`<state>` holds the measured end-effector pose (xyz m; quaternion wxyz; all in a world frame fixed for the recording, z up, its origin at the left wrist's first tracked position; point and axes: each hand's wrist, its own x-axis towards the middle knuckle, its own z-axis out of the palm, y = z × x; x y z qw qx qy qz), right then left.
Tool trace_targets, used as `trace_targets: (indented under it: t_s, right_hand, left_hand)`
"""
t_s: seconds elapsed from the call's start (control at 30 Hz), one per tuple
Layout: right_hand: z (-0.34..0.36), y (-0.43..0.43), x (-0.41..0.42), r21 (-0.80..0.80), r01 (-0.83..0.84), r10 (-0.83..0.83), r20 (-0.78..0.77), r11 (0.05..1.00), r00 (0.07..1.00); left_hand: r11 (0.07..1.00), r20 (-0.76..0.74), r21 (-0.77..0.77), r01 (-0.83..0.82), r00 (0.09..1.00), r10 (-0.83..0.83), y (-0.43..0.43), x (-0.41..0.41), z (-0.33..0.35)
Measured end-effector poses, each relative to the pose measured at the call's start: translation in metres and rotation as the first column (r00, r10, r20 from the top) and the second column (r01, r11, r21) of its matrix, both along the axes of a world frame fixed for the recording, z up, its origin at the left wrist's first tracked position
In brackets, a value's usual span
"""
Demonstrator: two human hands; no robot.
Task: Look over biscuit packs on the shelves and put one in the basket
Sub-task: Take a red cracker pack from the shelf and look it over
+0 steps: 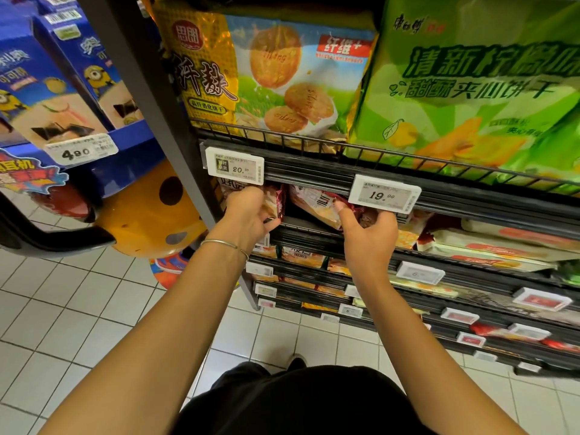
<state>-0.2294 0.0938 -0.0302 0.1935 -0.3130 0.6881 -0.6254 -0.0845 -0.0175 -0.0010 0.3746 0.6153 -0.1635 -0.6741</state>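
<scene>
**Reaching into a biscuit shelf with both hands**

A tall black shelf rack [470, 196] fills the right of the view, seen from above, with a white tiled floor [78, 309] below it. On its upper shelf, behind a low wire guard [314, 141], stand a large green pack [470, 89] with dark green lettering and, to its left, a yellow pack [266, 73] picturing round golden biscuits. Further left, on a separate stand, are blue boxes [56, 83] with yellow cartoon figures, and beneath them a round orange shape [147, 211] with dark spots.

Two white price tags clip onto the shelf edge, one reading 20.20 [234, 166], the other 19.99 [385, 193]. They and the rail hide the tops of the packs on the shelf below.

On that lower shelf, the left hand [248, 215], a thin bracelet [219, 243] on its wrist, has its grip closed around the edge of a red-brown biscuit pack [277, 200] standing at the shelf's left end. The right hand [370, 237] is just beside it; its thumb lies on a pale orange pack [314, 205] that leans tilted, and its fingers curl under the 19.99 tag. Whether that grip holds anything cannot be told.
</scene>
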Motion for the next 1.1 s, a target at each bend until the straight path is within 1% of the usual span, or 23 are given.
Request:
trace_targets:
  t_s: [0.07,0.13,0.2,0.3,0.4,0.5,0.63,0.7,0.77,0.83,0.93,1.03,1.1]
  right_hand:
    - [-0.002,0.001,-0.001,0.016,0.005,-0.005,-0.001,1.0,1.0]
    - [-0.003,0.001,-0.002,0.021,0.001,-0.001,0.001,1.0,1.0]
    - [-0.004,0.0,-0.004,0.024,0.009,-0.009,0.005,1.0,1.0]
    - [-0.002,-0.001,-0.006,0.002,0.038,-0.039,0.026,0.999,0.999]
    - [-0.002,-0.001,-0.007,0.05,0.028,-0.028,0.015,0.998,0.999]
    - [-0.001,0.0,-0.004,0.059,0.032,-0.034,0.026,0.998,0.999]
    - [0.003,0.011,-0.004,-0.031,0.108,-0.105,0.078,0.994,0.991]
    - [-0.001,0.02,-0.005,-0.037,0.143,-0.139,0.082,0.989,0.987]
    - [-0.007,0.032,-0.003,-0.025,0.172,-0.168,0.099,0.985,0.981]
    - [-0.015,0.044,0.0,-0.016,0.175,-0.17,0.15,0.984,0.974]
    - [-0.024,0.064,0.01,0.028,0.142,-0.144,0.229,0.99,0.963]
    - [-0.026,0.083,0.023,0.062,0.063,-0.078,0.293,0.996,0.953]
    - [-0.022,0.094,0.034,0.083,0.03,-0.054,0.298,0.996,0.953]
  left_hand:
    - [0.999,0.117,0.011,0.036,0.992,-0.037,-0.001,0.0,-0.004]
    - [0.998,0.16,0.027,0.05,0.986,-0.054,-0.003,0.002,-0.009]
    - [1.0,0.188,0.013,0.027,0.982,-0.029,-0.006,0.005,-0.014]
    - [0.999,0.2,-0.032,0.006,0.98,0.001,-0.01,0.006,-0.019]
    - [0.999,0.193,-0.04,0.019,0.981,-0.011,-0.009,0.006,-0.022]
    - [1.0,0.13,-0.02,0.018,0.991,-0.015,-0.007,0.008,-0.025]
    - [0.994,0.04,-0.104,0.036,0.999,-0.032,0.002,0.012,-0.03]
    - [0.987,0.062,-0.146,0.07,0.996,-0.062,0.01,0.015,-0.034]
    - [0.972,0.122,-0.2,0.122,0.988,-0.099,0.025,0.018,-0.037]
    - [0.935,0.202,-0.261,0.239,0.961,-0.189,0.04,0.022,-0.039]
    - [0.807,0.31,-0.351,0.475,0.872,-0.378,0.061,0.034,-0.041]
    - [0.645,0.326,-0.418,0.639,0.769,-0.55,0.074,0.057,-0.042]
    - [0.573,0.315,-0.417,0.705,0.704,-0.637,0.084,0.072,-0.043]
